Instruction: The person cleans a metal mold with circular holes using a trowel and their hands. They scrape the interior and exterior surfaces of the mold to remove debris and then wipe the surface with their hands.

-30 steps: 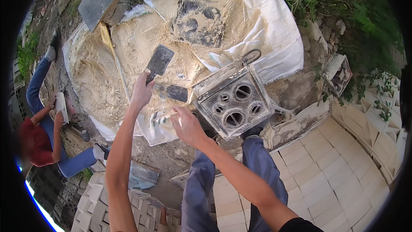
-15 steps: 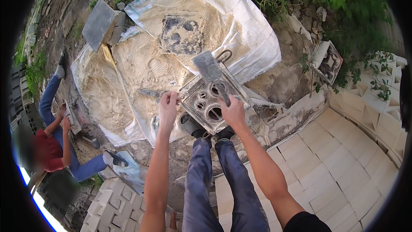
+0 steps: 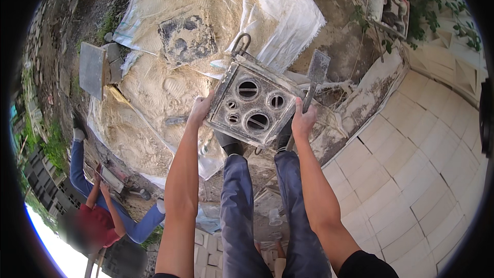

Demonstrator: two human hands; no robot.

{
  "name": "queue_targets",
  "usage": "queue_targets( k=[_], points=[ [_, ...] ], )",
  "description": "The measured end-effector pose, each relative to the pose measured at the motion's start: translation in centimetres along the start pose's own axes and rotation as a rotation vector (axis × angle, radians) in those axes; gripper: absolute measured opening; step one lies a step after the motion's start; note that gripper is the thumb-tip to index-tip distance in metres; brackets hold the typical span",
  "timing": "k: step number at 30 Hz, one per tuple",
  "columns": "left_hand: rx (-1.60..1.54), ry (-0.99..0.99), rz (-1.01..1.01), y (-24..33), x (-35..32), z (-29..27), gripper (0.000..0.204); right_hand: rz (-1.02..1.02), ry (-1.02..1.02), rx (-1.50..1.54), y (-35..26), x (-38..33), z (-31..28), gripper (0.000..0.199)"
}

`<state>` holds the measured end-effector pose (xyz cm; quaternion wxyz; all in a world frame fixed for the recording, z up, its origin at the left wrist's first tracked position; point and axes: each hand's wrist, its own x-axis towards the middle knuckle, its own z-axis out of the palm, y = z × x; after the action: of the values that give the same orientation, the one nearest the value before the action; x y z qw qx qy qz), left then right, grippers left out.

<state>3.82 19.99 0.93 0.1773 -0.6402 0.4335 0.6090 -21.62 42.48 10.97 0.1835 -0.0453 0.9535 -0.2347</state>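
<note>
A grey, dust-caked square metal mould (image 3: 265, 104) with several round openings sits in front of my feet, slightly turned. A looped metal handle (image 3: 241, 44) sticks out from its far edge. My left hand (image 3: 201, 111) grips the mould's left side, its fingertips hidden behind the rim. At the right side, my right hand (image 3: 304, 122) is closed round the handle of a flat rectangular trowel (image 3: 318, 66), whose blade points away from me. That hand also touches the mould's right edge, where some of its fingers are out of sight.
Sandy powder (image 3: 154, 80) covers white woven sheeting (image 3: 278, 0) ahead, with a dark square plate (image 3: 188, 39) on it. A grey slab (image 3: 92, 70) leans at the left. Pale blocks (image 3: 396, 175) are stacked at the right. A person in red (image 3: 98, 224) sits at the left.
My left hand has come onto the mould's left side. The right hand has moved from above the mould to its right edge, carrying the trowel. The view has shifted.
</note>
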Motion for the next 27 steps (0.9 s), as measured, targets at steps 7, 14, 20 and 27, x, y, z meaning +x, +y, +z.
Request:
queue_targets(
  k=[7, 14, 20, 27],
  points=[
    [0.191, -0.214, 0.411, -1.1, -6.8, 0.0, 0.078, 0.305, -0.011, 0.454, 1.1, -5.6, 0.5, 0.049],
    [0.538, -0.253, 0.400, 3.7, -7.5, -0.6, 0.073, 0.349, -0.053, 0.486, 3.3, -10.4, 3.0, 0.050],
    [0.250, -0.314, 0.376, 4.4, -7.6, 0.2, 0.047, 0.413, -0.056, 0.230, 2.7, -12.9, 2.8, 0.070],
    [0.364, -0.227, 0.388, 3.7, -6.0, 0.1, 0.048, 0.386, 0.046, 0.065, 4.0, -13.5, 4.2, 0.080]
  ],
)
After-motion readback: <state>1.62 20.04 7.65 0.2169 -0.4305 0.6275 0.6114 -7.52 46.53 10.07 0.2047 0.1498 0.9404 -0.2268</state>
